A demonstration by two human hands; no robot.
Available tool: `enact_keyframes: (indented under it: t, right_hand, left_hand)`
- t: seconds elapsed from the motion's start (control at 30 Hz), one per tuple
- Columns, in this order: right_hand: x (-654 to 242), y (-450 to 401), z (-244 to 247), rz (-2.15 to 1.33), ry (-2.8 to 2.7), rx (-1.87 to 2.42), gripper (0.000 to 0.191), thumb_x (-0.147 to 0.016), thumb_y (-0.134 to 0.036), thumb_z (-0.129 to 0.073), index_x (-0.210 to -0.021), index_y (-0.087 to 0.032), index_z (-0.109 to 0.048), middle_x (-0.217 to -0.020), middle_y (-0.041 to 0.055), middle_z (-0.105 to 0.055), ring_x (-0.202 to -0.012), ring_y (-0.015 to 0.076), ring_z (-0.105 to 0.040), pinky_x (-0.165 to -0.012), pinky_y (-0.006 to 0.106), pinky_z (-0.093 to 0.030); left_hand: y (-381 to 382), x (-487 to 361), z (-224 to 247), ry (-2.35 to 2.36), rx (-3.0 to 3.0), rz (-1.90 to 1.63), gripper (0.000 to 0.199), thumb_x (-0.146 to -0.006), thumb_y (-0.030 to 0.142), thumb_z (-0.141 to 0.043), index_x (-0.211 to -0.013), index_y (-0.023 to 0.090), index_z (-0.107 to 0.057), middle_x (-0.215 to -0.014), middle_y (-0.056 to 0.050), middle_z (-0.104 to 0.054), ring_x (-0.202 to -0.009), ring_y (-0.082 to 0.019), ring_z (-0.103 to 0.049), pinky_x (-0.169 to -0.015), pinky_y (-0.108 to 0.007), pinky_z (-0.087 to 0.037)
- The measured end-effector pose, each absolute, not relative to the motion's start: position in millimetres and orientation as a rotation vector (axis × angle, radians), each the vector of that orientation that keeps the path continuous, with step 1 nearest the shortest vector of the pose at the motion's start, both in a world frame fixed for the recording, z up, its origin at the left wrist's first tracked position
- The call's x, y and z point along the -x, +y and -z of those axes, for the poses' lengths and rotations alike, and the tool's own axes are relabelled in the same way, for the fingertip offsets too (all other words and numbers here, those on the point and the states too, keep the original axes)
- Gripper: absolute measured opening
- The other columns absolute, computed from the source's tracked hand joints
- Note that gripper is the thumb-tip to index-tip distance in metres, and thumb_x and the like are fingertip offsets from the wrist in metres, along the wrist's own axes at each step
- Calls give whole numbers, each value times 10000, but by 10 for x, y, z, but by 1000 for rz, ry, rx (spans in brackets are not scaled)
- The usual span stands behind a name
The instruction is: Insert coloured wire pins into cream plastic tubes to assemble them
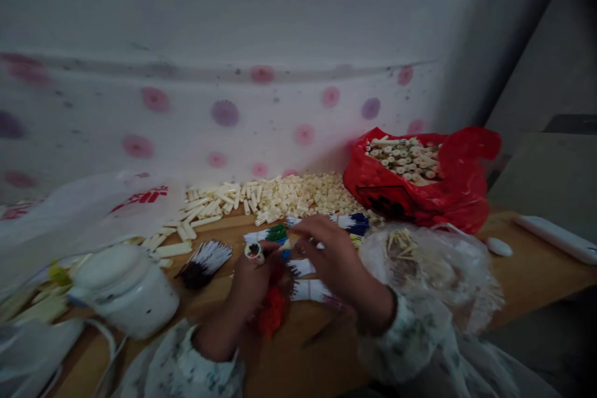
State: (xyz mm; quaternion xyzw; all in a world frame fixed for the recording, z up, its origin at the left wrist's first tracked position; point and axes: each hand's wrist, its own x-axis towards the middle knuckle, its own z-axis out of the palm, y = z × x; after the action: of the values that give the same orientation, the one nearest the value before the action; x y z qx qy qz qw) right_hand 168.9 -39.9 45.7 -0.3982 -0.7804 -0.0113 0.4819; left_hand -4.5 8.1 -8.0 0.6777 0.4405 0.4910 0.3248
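In the middle of the wooden table, my left hand (254, 273) is closed around a short white tube (254, 252) with several coloured tips showing in its open end. My right hand (329, 252) hangs just to the right with fingers curled; a small pale piece (285, 245) shows between the hands, and whether the right fingers hold it is unclear. Bundles of white sticks lie about the hands: green-tipped (263, 235), blue-tipped (357, 222) and purple-tipped (312, 290). Left of my left hand is a dark-tipped bundle (205, 263). Something red (272, 314) sits below that hand.
Cream tubes (298, 194) are heaped along the back. A red bag (466, 165) of filled tubes stands at the back right, with a clear bag (433, 267) before it. A white enamel pot (125, 289) is at left, a white power strip (557, 237) at far right.
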Motion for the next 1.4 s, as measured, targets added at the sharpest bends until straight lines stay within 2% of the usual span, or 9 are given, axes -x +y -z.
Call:
enact_keyframes:
  t: [0.1, 0.3, 0.47, 0.6, 0.83, 0.97, 1.13, 1.3, 1.4]
  right_hand:
    - [-1770, -279, -365, -62, -1869, 1066, 213, -862, -93, -518, -984, -182, -668, -904, 75, -662, -848, 176, -617, -760, 314, -496]
    - [-1773, -222, -222, -246, -1875, 1092, 70, -833, -150, -596, -810, -184, -654, -751, 19, -646, -696, 138, -583, -644, 242, -426]
    - [-1718, -245, -182, -184, -1931, 1238, 150, -842, -145, -528, -697, -174, -554, -667, 5, -562, -641, 134, -509, -594, 242, -342]
    - [-1703, -276, -118, -259, -1920, 1294, 286, -917, -223, -415, -640, -189, -475, -586, -20, -481, -552, 120, -441, -533, 241, -285]
    - [-1730, -323, -94, -167, -1897, 1253, 156, -908, -236, -447, -780, -183, -519, -738, 15, -543, -679, 138, -508, -603, 236, -349]
    - [-1717, -341, -89, -66, -1920, 1341, 278, -944, -286, -391, -707, -190, -501, -659, 5, -518, -588, 136, -470, -548, 253, -314]
    - [-1713, -362, -78, -68, -1932, 1250, 202, -929, -247, -419, -766, -187, -523, -718, 17, -540, -657, 143, -511, -592, 245, -364]
    - [-1711, -365, -83, -114, -1893, 1335, 254, -926, -249, -414, -687, -200, -485, -604, -14, -494, -545, 129, -471, -508, 240, -321]
    - [-1710, -374, -99, -71, -1903, 1248, 201, -912, -240, -441, -732, -193, -518, -661, 1, -532, -611, 137, -512, -556, 241, -362]
  left_hand:
    - [39, 26, 56, 1153, -1756, -1220, 215, -763, 358, -574, -763, 154, -644, -678, -33, -646, -621, -187, -578, -588, -298, -467]
    - [30, 22, 47, 1088, -1738, -1181, 183, -772, 325, -554, -775, 158, -630, -642, -9, -620, -568, -156, -545, -552, -259, -435]
    - [15, 28, 36, 1085, -1971, -1223, 173, -796, 282, -539, -710, 163, -631, -690, -28, -627, -665, -173, -567, -630, -277, -432]
    - [-23, 27, 2, 1059, -2139, -1221, 185, -828, 251, -526, -707, 167, -638, -673, -20, -620, -649, -162, -562, -615, -264, -401]
    - [-3, 18, 82, 1052, -1992, -1196, 189, -821, 305, -547, -716, 172, -629, -702, -27, -629, -671, -175, -572, -631, -272, -423]
    - [-6, 18, 94, 1042, -1990, -1193, 180, -823, 300, -548, -720, 175, -626, -708, -23, -624, -679, -170, -567, -636, -265, -426]
    - [-12, 26, 84, 1034, -1980, -1197, 150, -816, 276, -561, -723, 175, -623, -718, -22, -632, -688, -171, -569, -637, -263, -431]
    - [-12, 27, 96, 1012, -2016, -1214, 129, -818, 217, -545, -723, 175, -621, -715, -11, -634, -685, -159, -572, -656, -259, -424]
    - [-7, 31, 94, 1013, -2001, -1239, 125, -817, 236, -556, -729, 175, -622, -710, -9, -630, -680, -159, -572, -653, -260, -427]
